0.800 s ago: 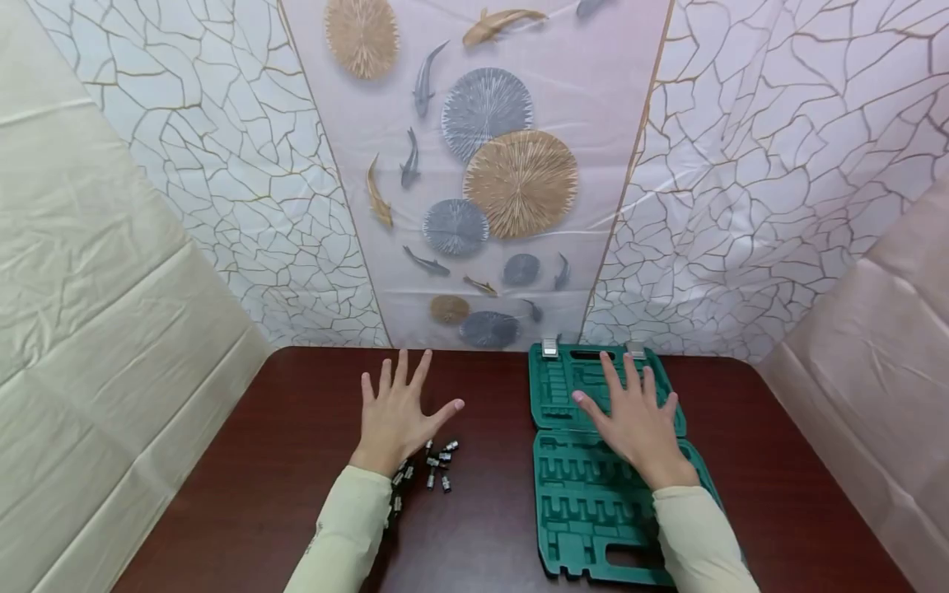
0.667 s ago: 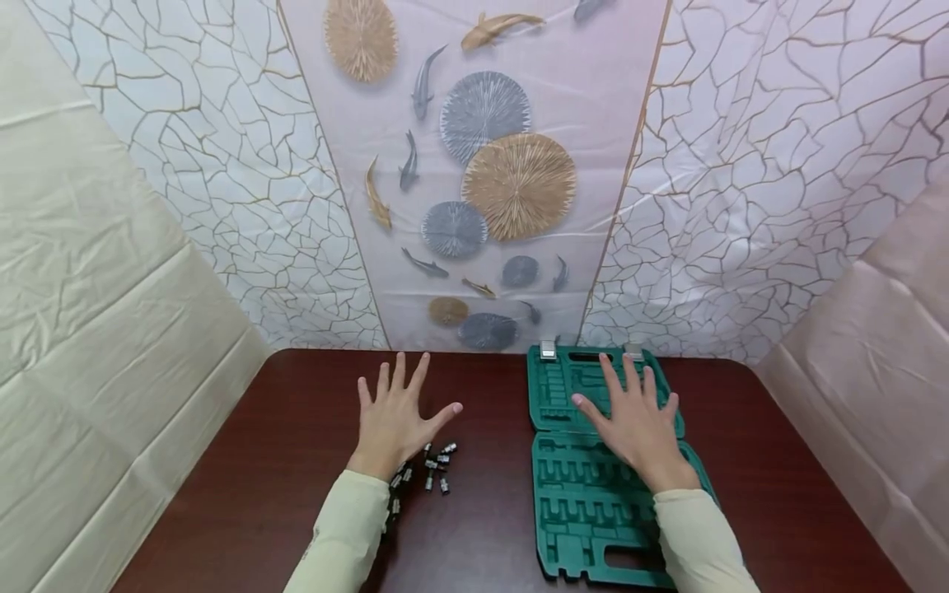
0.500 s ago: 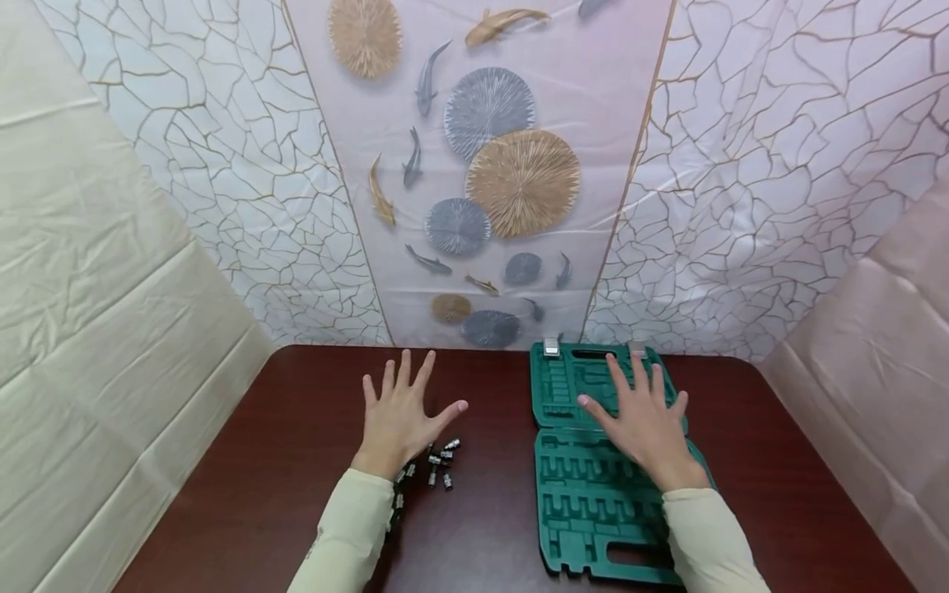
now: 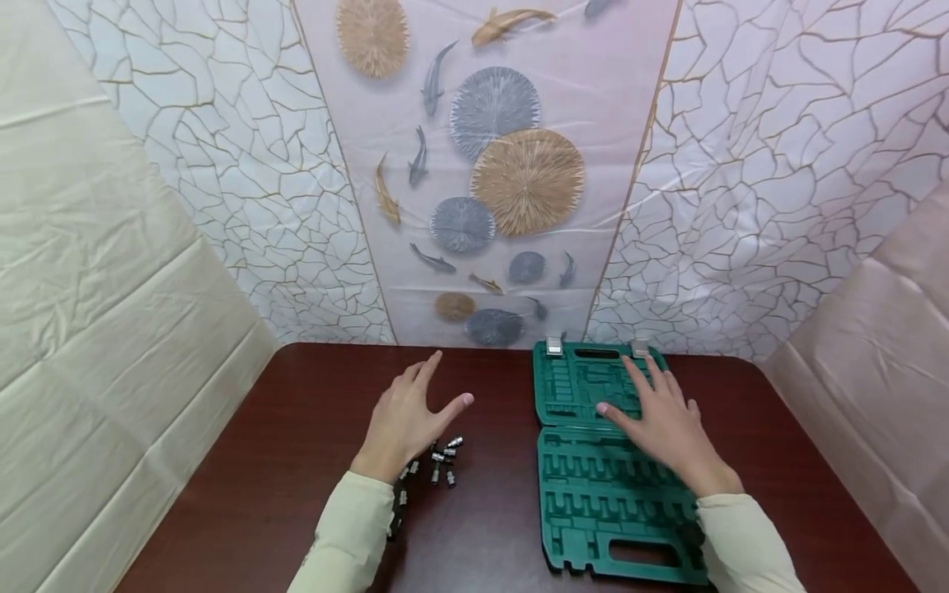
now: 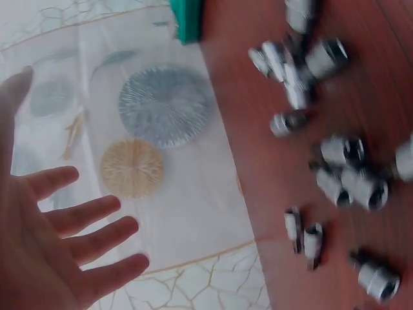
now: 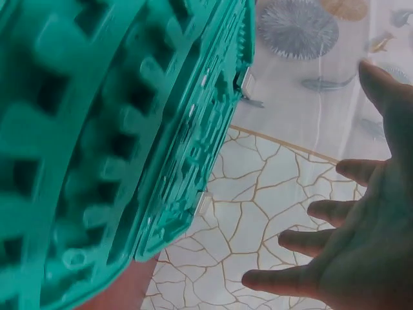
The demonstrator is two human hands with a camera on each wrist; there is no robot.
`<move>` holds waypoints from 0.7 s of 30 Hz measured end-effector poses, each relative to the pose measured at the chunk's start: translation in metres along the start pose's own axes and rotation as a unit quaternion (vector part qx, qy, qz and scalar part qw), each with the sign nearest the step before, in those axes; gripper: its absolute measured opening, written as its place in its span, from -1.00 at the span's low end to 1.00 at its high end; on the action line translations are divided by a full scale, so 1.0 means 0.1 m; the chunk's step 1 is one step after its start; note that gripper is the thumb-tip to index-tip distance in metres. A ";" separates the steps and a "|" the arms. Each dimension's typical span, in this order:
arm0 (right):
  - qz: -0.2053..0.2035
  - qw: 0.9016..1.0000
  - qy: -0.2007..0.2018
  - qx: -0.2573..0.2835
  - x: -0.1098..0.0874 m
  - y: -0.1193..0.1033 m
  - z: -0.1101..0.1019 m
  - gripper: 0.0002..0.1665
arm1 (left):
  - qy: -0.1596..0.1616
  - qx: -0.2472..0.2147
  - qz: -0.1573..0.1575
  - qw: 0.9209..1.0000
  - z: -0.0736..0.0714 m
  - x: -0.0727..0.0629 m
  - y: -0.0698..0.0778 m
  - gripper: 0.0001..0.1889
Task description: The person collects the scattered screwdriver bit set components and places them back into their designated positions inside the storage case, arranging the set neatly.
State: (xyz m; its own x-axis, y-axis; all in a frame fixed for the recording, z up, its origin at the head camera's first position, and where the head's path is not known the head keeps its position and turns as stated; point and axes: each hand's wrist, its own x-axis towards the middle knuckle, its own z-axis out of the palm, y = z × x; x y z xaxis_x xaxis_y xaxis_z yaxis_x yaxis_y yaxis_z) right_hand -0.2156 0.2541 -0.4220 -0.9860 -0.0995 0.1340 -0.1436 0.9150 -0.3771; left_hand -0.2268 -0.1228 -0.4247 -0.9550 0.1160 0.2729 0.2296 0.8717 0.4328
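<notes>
My left hand (image 4: pixel 404 420) hovers with fingers extended and thumb spread, holding nothing. Below and beside it on the table lie several small metal socket bits (image 4: pixel 439 458), some hidden by the wrist and sleeve. Seen closer in the left wrist view, these bits (image 5: pixel 364 184) have shiny silver bodies and dark tips. My right hand (image 4: pixel 670 424), also holding nothing, is over the right side of an open green tool case (image 4: pixel 586 486) laid flat. The case has molded slots with nothing in them and two metal latches at its far edge; the forearm and hand cover part of it.
The dark red-brown table (image 4: pixel 489 527) reaches back to a patterned cloth wall (image 4: pixel 519 280) with fish and round leaf prints. Pale cloth panels (image 4: pixel 126 329) rise at the left and right sides.
My right hand has shifted right and turned, its fingers drawn closer together. My left hand has turned too, and its fingers are less spread. The case and bits stay put.
</notes>
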 end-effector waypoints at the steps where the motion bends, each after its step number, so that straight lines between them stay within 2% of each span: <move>1: -0.001 1.000 -0.005 0.002 -0.01 0.02 -0.02 0.21 | -0.001 -0.016 -0.004 1.000 0.00 -0.01 0.01 -0.03; 6: -0.006 1.000 -0.013 0.001 -0.08 0.10 -0.10 0.14 | -0.008 -0.085 -0.027 0.996 -0.02 -0.07 0.03 -0.12; 13: 0.015 0.999 -0.028 0.021 -0.19 0.21 -0.16 0.06 | -0.014 -0.175 -0.039 0.984 0.00 -0.15 0.08 -0.20; 21: 0.033 0.998 -0.040 0.023 -0.30 0.39 -0.17 0.09 | -0.022 -0.212 -0.064 0.975 0.08 -0.29 0.14 -0.12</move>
State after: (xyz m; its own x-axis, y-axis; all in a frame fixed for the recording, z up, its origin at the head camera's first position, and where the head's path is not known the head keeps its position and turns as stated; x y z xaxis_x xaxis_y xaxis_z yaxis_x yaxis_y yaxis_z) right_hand -0.1897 0.2994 -0.4252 -0.9969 -0.0716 0.0338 -0.0792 0.9020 -0.4243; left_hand -0.1976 -0.1102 -0.4331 -0.9859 0.0481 0.1602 0.1563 0.6067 0.7794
